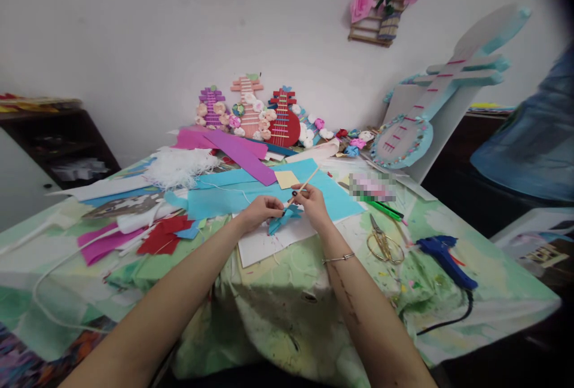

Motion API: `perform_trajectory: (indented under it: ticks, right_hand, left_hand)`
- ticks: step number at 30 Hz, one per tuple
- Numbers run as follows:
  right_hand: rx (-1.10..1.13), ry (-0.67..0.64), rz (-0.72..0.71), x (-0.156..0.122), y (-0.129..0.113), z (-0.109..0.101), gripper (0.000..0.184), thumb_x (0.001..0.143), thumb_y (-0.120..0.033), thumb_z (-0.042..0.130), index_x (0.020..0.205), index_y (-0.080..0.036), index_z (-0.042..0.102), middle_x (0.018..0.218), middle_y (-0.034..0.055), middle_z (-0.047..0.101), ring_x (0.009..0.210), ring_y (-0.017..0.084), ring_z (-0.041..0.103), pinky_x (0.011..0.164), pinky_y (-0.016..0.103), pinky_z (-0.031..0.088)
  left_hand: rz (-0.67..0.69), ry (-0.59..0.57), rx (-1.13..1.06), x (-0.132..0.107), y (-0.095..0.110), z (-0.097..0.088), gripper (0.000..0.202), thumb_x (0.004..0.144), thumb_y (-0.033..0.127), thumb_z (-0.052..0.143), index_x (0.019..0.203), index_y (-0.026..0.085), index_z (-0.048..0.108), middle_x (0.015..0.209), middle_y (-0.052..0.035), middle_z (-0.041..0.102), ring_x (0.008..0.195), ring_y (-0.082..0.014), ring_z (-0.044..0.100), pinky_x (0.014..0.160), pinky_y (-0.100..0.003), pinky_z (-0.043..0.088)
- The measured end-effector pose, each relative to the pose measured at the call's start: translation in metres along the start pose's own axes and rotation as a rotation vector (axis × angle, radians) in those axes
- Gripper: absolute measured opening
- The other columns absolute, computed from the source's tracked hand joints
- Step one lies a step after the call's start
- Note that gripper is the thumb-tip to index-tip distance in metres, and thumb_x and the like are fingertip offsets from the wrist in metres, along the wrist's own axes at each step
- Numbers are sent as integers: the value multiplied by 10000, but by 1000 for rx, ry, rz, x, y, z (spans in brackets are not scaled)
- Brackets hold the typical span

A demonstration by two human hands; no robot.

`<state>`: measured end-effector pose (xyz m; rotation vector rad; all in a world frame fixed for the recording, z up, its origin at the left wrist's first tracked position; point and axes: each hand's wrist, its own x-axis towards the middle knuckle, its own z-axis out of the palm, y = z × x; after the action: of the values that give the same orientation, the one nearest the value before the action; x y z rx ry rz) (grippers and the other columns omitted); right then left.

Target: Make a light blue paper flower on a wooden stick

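A: Where is the small blue paper [278,223] being held?
B: Over the white sheet [260,250], between both hands. An edge is being pinched by the left hand [260,210], fingertips closed, apparently for steadying.
A: And the stick [310,177]?
B: It is being gripped low by the right hand [313,203], fingers closed, probably for control near the tip.
A: Scissors [381,243], glue gun [439,250]?
B: Being supported by the cloth [506,301], rightward, seemingly for easy reach.

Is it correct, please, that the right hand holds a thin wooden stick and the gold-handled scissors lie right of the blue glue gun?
Not quite: the head view shows the gold-handled metal scissors left of the blue plastic glue gun. The right hand does hold the thin wooden stick.
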<state>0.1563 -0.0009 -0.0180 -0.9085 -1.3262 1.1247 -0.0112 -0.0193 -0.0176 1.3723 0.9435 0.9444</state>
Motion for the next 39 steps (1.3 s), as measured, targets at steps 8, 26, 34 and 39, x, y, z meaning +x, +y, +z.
perform_trajectory:
  ticks: [8,26,34,39]
  right_hand:
    - [24,-14,-8,0,-1,1,364,621,-392,683,885,-162,586,590,10,654,537,125,587,535,241,445]
    - [18,-32,-7,0,1,1,361,640,-395,673,906,-166,584,607,10,656,560,126,595,540,240,444]
    - [20,-32,-9,0,-1,1,389,617,-423,693,890,-170,579,587,6,651,547,128,590,534,243,447]
    - [42,-38,-19,0,0,1,375,616,-414,694,875,-171,572,576,0,645,535,124,582,537,245,441]
  left_hand:
    - [-12,-1,-4,-2,2,1,202,497,184,726,642,105,609,504,38,534,430,-48,418,428,-185,279]
    - [-9,-8,14,-1,1,0,200,504,192,720,647,110,607,510,37,521,426,-47,401,419,-189,272]
    - [-4,-10,17,1,-1,-2,183,511,183,712,642,116,602,510,43,517,429,-45,403,421,-186,265]
    - [-4,-16,7,2,-3,-3,191,514,181,712,652,113,599,519,41,529,422,-44,406,420,-189,262]
